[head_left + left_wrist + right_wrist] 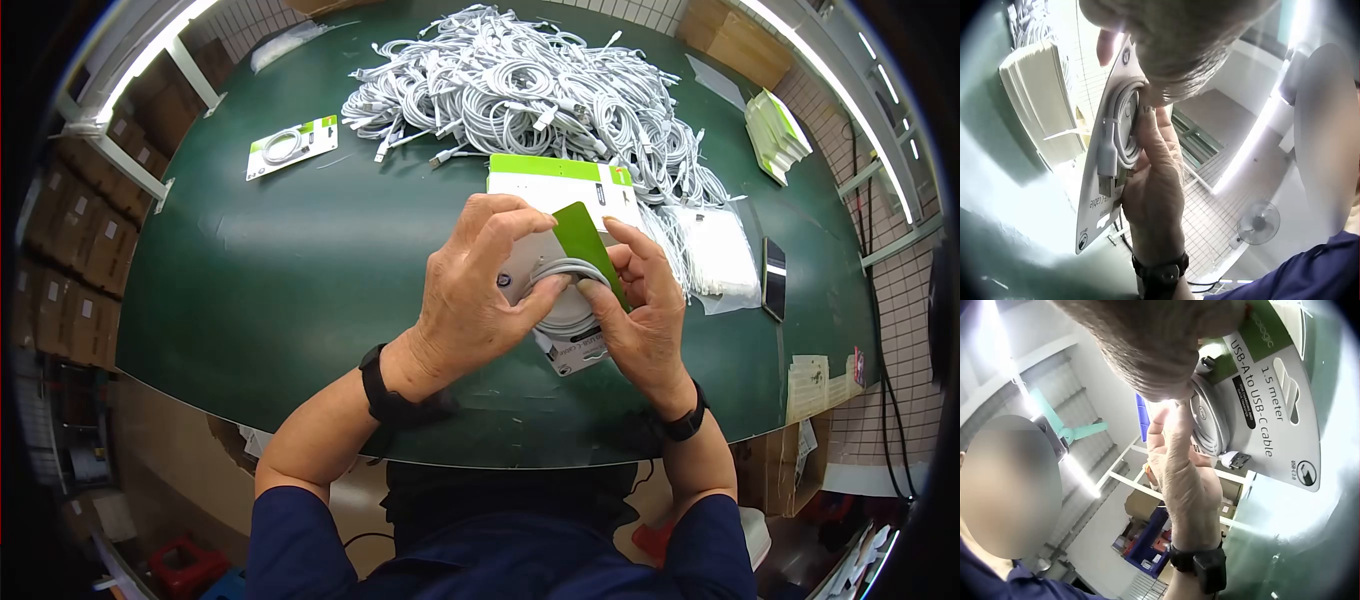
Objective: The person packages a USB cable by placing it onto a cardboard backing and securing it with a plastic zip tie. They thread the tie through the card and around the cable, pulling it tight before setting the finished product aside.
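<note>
A coiled light-grey USB cable lies against a white and green backing card, in front of the person above the table. The left hand grips the card's left side, its thumb pressing on the coil. From the other side the right hand holds the card's edge, thumb also on the coil, the two thumb tips close together. Printed on the card in the right wrist view is "1.5 meter USB-A to USB-C cable". The cable's USB-A plug hangs below the coil there.
A large heap of coiled cables covers the table's far middle. Before it stands a stack of cards. One carded cable lies far left. At right are a white bundle, a phone and more cards.
</note>
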### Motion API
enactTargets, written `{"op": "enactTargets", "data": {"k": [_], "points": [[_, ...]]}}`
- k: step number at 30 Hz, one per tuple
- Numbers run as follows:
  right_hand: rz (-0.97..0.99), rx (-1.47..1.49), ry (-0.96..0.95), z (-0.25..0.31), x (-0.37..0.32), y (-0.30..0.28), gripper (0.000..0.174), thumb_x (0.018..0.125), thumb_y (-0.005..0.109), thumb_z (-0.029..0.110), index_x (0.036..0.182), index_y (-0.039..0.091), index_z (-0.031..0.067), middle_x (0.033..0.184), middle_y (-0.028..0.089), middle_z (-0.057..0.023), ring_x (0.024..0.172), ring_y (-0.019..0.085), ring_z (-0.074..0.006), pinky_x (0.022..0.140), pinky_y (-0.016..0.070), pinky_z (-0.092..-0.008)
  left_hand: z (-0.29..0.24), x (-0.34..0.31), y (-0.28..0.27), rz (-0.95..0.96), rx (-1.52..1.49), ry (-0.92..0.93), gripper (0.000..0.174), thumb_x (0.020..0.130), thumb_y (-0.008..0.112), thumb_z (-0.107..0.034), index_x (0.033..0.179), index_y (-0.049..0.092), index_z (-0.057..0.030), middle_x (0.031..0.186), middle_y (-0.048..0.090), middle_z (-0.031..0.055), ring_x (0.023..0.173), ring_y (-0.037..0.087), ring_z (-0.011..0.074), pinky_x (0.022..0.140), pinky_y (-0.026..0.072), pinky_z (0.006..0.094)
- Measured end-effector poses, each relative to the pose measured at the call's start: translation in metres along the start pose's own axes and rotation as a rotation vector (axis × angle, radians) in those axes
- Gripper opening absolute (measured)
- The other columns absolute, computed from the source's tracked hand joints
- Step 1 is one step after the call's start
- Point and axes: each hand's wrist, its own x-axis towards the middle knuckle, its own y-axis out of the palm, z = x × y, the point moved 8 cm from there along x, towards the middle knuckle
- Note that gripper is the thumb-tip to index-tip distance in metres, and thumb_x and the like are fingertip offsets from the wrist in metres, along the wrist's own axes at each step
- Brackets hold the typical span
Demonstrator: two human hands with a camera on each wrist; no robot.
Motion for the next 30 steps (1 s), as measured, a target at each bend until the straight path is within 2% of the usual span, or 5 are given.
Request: {"op": "enactTargets", "data": {"k": [8, 15, 20, 23, 30], "points": [[-0.06, 0.019, -0.076, -0.006, -0.005, -0.003, 0.033, 0.097, 0.067, -0.005, 0.129, 0.063, 0.0025, 0.115, 0.066, -0.0093, 0.099, 0.068, -0.0138, 0.083, 0.0569, -0.0279, 0.002, -0.004, 0.008, 0.004, -0.035, -0.008, 0.036, 0.073, 0.088, -0.005, 0.106, 0.075, -0.0092, 0.117, 0.062, 0.0115, 0.104, 0.065, 0.0246, 0.08, 0.0585, 0.0348], [-0.083, 0.014, -0.043, -0.01, -0.006, -0.004, 0.026, 0.094, 0.07, -0.005, 0.118, 0.068, 0.0026, 0.11, 0.067, -0.0083, 0.096, 0.067, -0.0134, 0.077, 0.0558, -0.0271, 0.013, -0.006, 0.014, 0.084, -0.005, -0.063, 0.031, 0.074, 0.088, -0.005, 0.099, 0.07, -0.007, 0.113, 0.062, 0.0102, 0.099, 0.065, 0.0235, 0.074, 0.0575, 0.0331], [-0.084, -0.057, -0.084, -0.009, -0.005, -0.002, 0.023, 0.092, 0.072, -0.004, 0.114, 0.07, 0.0029, 0.104, 0.068, -0.0084, 0.091, 0.067, -0.0153, 0.072, 0.055, -0.0276, 0.031, -0.008, 0.018, 0.115, -0.16, -0.262, 0.033, 0.074, 0.09, -0.004, 0.092, 0.062, -0.0067, 0.114, 0.061, 0.0082, 0.097, 0.063, 0.0158, 0.073, 0.0549, 0.0295], [-0.078, -0.059, -0.078, -0.011, -0.005, -0.002, 0.023, 0.092, 0.072, -0.004, 0.114, 0.07, 0.0032, 0.105, 0.068, -0.0084, 0.091, 0.068, -0.0148, 0.073, 0.0553, -0.0275, 0.03, -0.009, 0.019, 0.098, -0.138, -0.217, 0.037, 0.073, 0.091, -0.003, 0.091, 0.059, -0.0068, 0.116, 0.059, 0.0074, 0.097, 0.061, 0.0122, 0.073, 0.0533, 0.0268], [-0.083, 0.018, -0.013, -0.013, -0.004, -0.005, 0.023, 0.095, 0.069, -0.004, 0.118, 0.068, 0.0021, 0.111, 0.067, -0.0075, 0.096, 0.068, -0.0118, 0.078, 0.0574, -0.0261, 0.037, -0.016, 0.019, 0.103, -0.219, -0.305, 0.044, 0.075, 0.091, -0.002, 0.098, 0.054, -0.006, 0.12, 0.058, 0.0094, 0.102, 0.065, 0.013, 0.082, 0.0567, 0.0251]]}}
